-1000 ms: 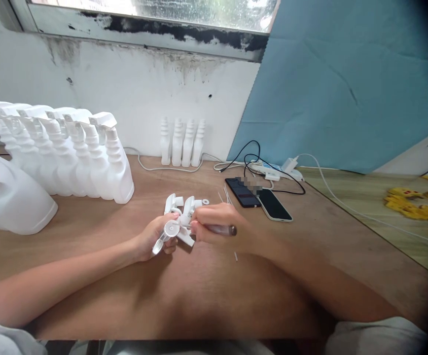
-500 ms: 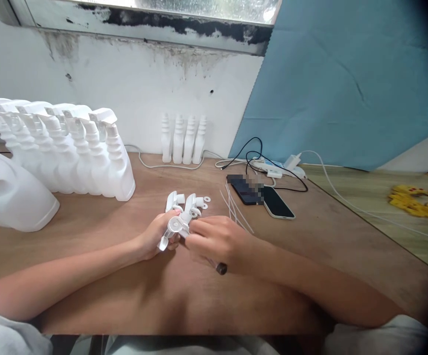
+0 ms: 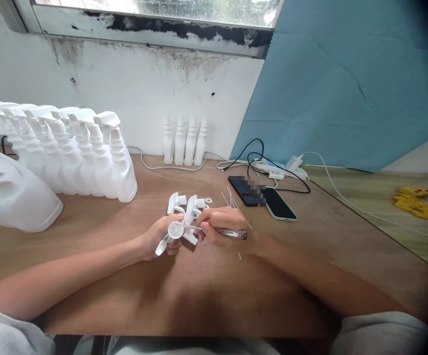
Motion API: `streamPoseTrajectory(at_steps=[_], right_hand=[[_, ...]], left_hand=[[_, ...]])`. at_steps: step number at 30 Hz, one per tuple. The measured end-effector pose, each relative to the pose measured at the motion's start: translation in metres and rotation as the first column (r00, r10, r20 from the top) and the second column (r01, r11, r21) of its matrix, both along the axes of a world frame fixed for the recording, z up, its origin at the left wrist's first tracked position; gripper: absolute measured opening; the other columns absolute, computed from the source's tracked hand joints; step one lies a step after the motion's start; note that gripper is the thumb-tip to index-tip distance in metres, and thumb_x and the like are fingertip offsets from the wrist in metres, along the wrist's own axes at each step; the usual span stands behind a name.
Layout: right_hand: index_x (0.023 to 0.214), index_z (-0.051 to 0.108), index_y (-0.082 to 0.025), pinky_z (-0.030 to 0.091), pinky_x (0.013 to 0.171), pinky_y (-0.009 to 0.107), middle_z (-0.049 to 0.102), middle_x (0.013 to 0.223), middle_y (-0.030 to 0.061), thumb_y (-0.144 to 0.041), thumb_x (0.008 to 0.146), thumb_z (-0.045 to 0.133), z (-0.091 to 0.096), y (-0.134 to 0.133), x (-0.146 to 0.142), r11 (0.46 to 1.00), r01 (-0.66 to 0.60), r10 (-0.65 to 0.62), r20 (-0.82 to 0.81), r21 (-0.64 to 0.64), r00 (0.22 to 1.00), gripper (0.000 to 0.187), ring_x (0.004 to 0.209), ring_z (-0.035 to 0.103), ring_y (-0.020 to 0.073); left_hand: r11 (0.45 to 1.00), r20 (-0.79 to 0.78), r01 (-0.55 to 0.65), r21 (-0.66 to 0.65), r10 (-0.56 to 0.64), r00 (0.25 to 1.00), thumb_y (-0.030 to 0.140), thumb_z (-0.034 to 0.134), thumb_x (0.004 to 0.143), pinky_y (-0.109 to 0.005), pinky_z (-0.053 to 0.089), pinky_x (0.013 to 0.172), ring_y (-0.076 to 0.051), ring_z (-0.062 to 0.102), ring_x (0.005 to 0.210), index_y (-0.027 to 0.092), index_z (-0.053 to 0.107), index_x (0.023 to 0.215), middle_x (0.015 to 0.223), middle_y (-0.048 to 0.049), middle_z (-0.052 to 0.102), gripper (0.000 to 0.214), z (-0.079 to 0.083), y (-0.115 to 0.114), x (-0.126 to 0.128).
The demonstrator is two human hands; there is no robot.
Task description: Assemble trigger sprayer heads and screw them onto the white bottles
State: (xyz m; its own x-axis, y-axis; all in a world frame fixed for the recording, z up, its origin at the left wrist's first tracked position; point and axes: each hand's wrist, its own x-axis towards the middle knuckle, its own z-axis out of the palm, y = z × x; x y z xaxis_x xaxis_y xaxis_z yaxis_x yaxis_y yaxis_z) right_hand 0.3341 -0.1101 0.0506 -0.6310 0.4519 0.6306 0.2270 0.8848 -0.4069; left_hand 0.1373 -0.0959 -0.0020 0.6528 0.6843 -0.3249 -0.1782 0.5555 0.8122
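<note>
My left hand (image 3: 162, 239) is closed round a white trigger spray head (image 3: 176, 230), its round end turned up toward me. A slim screwdriver-like tool with a see-through handle (image 3: 232, 233) is pinched in my right hand (image 3: 221, 224). Its thin shaft reaches left to the side of the round end; whether the tip touches or enters it I cannot tell. Just beyond my hands lie two more white spray heads, one on the left (image 3: 176, 202) and one on the right (image 3: 194, 204), with small white washers (image 3: 208, 200) beside them.
White spray bottles (image 3: 121, 167) stand in a row at the left, one leaning bottle (image 3: 25, 197) before them. Several small white bottles (image 3: 190, 143) line the wall. Thin white tubes (image 3: 230, 196), two phones (image 3: 280, 203) and a cabled power strip (image 3: 288, 170) lie at the right.
My right hand has turned, swinging the tool from pointing down toward me to lying nearly level. A small white piece now shows on the table below my right wrist.
</note>
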Motion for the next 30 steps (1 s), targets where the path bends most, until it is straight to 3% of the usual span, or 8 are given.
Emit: streamPoseTrajectory(at_steps=[3, 5, 8, 11, 15, 21, 25, 30], right_hand=[[0.057, 0.035, -0.017, 0.040, 0.051, 0.020, 0.062, 0.064, 0.0019, -0.017, 0.088, 0.044, 0.007, 0.000, 0.002, 0.997, -0.066, 0.067, 0.033, -0.046, 0.997, 0.032, 0.053, 0.052, 0.0068], [0.058, 0.036, -0.017, 0.040, 0.048, 0.019, 0.061, 0.062, 0.0022, -0.017, 0.087, 0.046, 0.012, 0.000, 0.004, 0.976, -0.082, 0.087, 0.018, -0.204, 0.996, 0.031, 0.051, 0.054, 0.0071], [0.062, 0.039, -0.016, 0.045, 0.047, 0.021, 0.062, 0.063, 0.0025, -0.022, 0.087, 0.050, 0.016, 0.004, 0.005, 0.812, -0.147, 0.085, -0.135, -0.565, 0.987, 0.028, 0.050, 0.059, 0.0096], [0.064, 0.038, -0.016, 0.048, 0.047, 0.024, 0.062, 0.063, 0.0022, -0.025, 0.085, 0.055, 0.015, 0.011, 0.006, 0.636, -0.241, 0.072, -0.255, -0.733, 0.964, 0.029, 0.049, 0.061, 0.0125], [0.062, 0.036, -0.016, 0.048, 0.048, 0.023, 0.062, 0.062, 0.0013, -0.022, 0.083, 0.056, 0.012, 0.020, 0.011, 0.614, -0.190, 0.075, -0.182, -0.766, 0.980, 0.029, 0.047, 0.058, 0.0103], [0.060, 0.035, -0.016, 0.030, 0.046, 0.015, 0.049, 0.056, -0.0045, -0.013, 0.079, 0.051, 0.017, 0.025, 0.020, 0.876, 0.133, -0.038, 0.208, -0.463, 0.977, 0.025, 0.049, 0.043, 0.0036], [0.071, 0.044, -0.017, 0.027, 0.053, 0.018, 0.045, 0.058, -0.0055, -0.021, 0.082, 0.052, 0.026, 0.024, 0.027, 0.939, 0.299, -0.212, 0.398, -0.169, 0.892, 0.015, 0.052, 0.036, 0.0049], [0.090, 0.053, -0.018, 0.022, 0.053, 0.023, 0.061, 0.072, 0.0022, -0.019, 0.083, 0.050, 0.013, 0.026, 0.038, 0.878, 0.437, -0.427, 0.737, 0.197, 0.524, 0.007, 0.060, 0.052, 0.0124]], left_hand=[[0.998, -0.009, 0.034, 0.055, -0.033, 0.999, 0.050, 0.049, 0.085, -0.020, 0.023, 0.038, -0.007, 0.030, 0.034, 0.015, 0.052, 0.063, 0.038, 0.0031, 0.038, 0.042, -0.003, -0.001, 0.000], [0.992, -0.031, 0.052, 0.112, -0.049, 0.998, 0.049, 0.050, 0.085, -0.020, 0.023, 0.037, -0.007, 0.030, 0.034, 0.014, 0.057, 0.069, 0.040, 0.0034, 0.039, 0.039, -0.002, -0.002, 0.002], [0.977, -0.073, 0.050, 0.209, -0.036, 0.997, 0.050, 0.051, 0.084, -0.020, 0.026, 0.037, -0.007, 0.033, 0.038, 0.012, 0.062, 0.083, 0.052, 0.0007, 0.048, 0.039, 0.001, -0.004, 0.004], [0.936, -0.213, 0.013, 0.350, 0.066, 0.975, 0.053, 0.049, 0.084, -0.020, 0.028, 0.036, -0.008, 0.039, 0.042, 0.012, 0.061, 0.082, 0.062, -0.0027, 0.054, 0.043, 0.004, -0.004, 0.003], [0.799, -0.366, -0.035, 0.600, 0.313, 0.876, 0.055, 0.049, 0.085, -0.019, 0.026, 0.034, -0.009, 0.039, 0.043, 0.016, 0.053, 0.074, 0.057, 0.0013, 0.048, 0.040, 0.010, 0.001, -0.003], [0.501, -0.406, 0.073, 0.862, 0.598, 0.692, 0.048, 0.043, 0.090, -0.020, 0.034, 0.052, -0.010, 0.047, 0.055, 0.018, 0.045, 0.068, 0.061, 0.0025, 0.052, 0.037, 0.029, 0.009, -0.017], [0.508, -0.576, 0.286, 0.812, 0.624, 0.528, 0.050, 0.043, 0.089, -0.023, 0.031, 0.053, -0.015, 0.049, 0.053, 0.022, 0.048, 0.088, 0.057, 0.0051, 0.054, 0.028, 0.032, 0.013, -0.031], [0.492, -0.667, 0.460, 0.739, 0.632, 0.395, 0.047, 0.040, 0.090, -0.025, 0.030, 0.056, -0.016, 0.050, 0.055, 0.024, 0.047, 0.083, 0.055, 0.0054, 0.051, 0.025, 0.018, 0.014, -0.046]])
